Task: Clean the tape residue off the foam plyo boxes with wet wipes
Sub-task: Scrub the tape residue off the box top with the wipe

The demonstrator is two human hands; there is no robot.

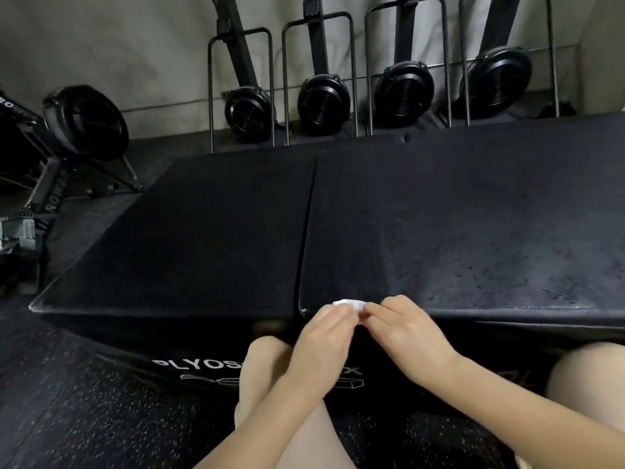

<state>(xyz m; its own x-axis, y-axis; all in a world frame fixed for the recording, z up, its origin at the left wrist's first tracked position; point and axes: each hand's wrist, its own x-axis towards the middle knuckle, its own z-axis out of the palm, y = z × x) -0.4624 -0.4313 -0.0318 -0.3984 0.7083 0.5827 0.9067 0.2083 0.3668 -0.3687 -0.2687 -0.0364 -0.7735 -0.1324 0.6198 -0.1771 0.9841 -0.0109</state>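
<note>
Two black foam plyo boxes stand side by side in front of me, the left box [189, 238] and the right box [473, 225], with a narrow seam between them. The right box's top looks scuffed and streaky. A small bunched white wet wipe [350, 304] sits at the near edge of the right box, close to the seam. My left hand [324, 336] and my right hand [402, 330] meet over it, and the fingertips of both pinch the wipe. Most of the wipe is hidden under my fingers.
Several upright rowing machines [321, 99] with black flywheels lean against the grey wall behind the boxes. Another rower [50, 157] lies at the far left. The floor [84, 418] is black speckled rubber. My knees show below the hands.
</note>
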